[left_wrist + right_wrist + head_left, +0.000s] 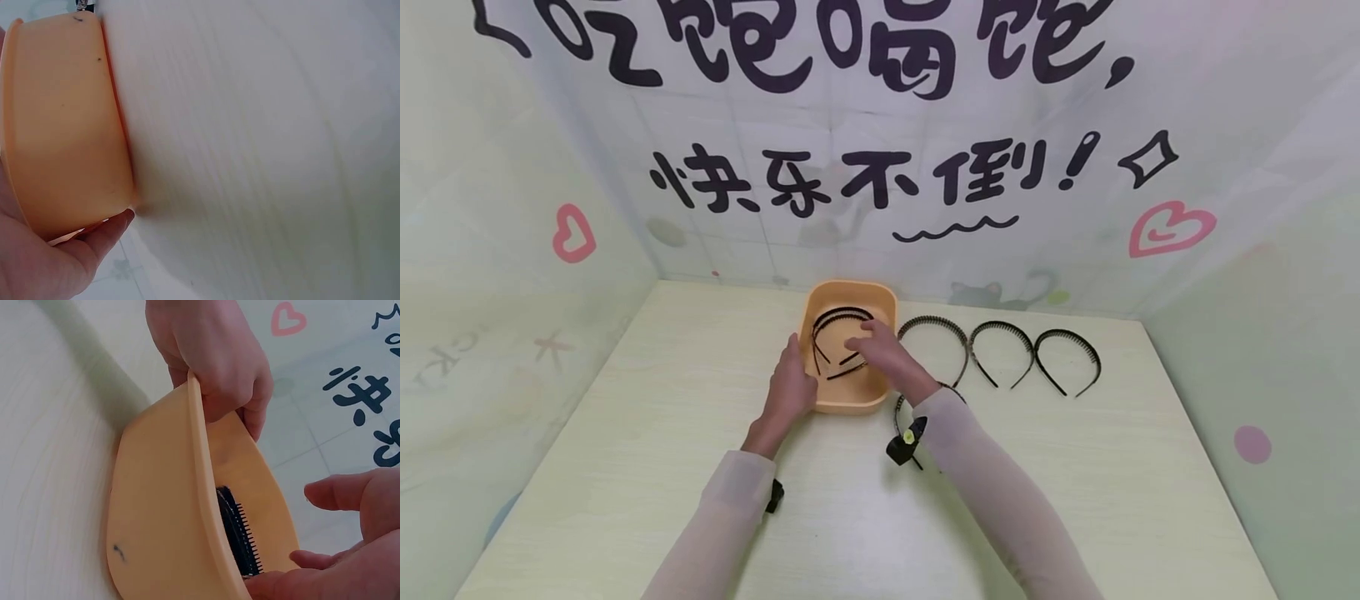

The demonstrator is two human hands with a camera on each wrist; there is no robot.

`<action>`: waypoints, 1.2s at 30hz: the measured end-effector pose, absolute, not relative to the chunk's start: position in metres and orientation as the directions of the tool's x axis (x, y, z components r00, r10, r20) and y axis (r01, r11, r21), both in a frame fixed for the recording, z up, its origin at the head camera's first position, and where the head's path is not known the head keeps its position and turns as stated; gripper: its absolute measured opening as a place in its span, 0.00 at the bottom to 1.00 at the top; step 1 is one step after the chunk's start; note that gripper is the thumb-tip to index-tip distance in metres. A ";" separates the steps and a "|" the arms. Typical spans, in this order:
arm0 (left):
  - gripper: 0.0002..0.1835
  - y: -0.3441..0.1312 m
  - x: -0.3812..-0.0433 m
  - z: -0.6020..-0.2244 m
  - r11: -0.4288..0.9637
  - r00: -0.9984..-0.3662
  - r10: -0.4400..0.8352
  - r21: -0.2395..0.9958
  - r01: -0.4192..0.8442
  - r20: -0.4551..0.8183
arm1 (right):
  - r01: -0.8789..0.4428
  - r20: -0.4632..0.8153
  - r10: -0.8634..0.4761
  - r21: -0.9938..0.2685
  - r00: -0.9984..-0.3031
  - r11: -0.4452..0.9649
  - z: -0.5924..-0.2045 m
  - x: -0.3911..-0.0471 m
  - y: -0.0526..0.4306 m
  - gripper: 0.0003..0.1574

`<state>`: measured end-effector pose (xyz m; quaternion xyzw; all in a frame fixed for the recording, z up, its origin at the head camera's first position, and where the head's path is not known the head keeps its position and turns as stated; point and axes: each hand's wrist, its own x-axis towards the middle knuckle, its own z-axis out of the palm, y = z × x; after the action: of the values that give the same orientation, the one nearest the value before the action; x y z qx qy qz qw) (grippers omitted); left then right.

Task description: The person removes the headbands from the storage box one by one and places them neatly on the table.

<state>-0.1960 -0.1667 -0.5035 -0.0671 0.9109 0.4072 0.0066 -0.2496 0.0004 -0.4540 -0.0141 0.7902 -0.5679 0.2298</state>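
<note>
Head view: the left hand [792, 383] grips the orange tray [850, 407]; two headbands [841, 312], possibly more, are already inside. Four outer headbands [1002, 326] lie on the tabletop [700, 358], so work seems partway.

Left wrist: fingers brace the tray's end.

Right wrist: the right hand [350, 544], thumb and fingers spread, holds nothing.

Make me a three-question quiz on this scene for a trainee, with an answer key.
1. Which hand grips the side of the orange tray?
2. True or false: some headbands lie on the table, outside the tray.
3. Where is the right hand? a) flat on the table; b) over the tray; c) against the wall.

Key: 1. The left hand. 2. True. 3. b.
</note>
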 end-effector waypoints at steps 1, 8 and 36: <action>0.42 -0.167 -0.196 -0.503 0.661 -0.991 -0.116 0.740 -0.127 -0.066 | 0.232 -0.328 -0.276 -0.915 -0.903 0.329 -0.454 -0.250 0.000 0.41; 0.42 -0.166 -0.195 -0.503 0.664 -0.990 -0.125 0.737 -0.130 -0.062 | 0.279 -0.312 -0.215 -0.945 -0.925 0.170 -0.454 -0.252 0.000 0.40; 0.41 -0.165 -0.196 -0.505 0.677 -0.991 -0.124 0.727 -0.115 -0.042 | 0.200 -0.217 -0.072 -0.961 -0.974 0.189 -0.461 -0.255 0.011 0.19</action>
<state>-0.1964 -0.1651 -0.5053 -0.0653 0.9156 0.3968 -0.0055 -0.2548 0.0114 -0.4611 0.0418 0.7636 -0.6353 0.1071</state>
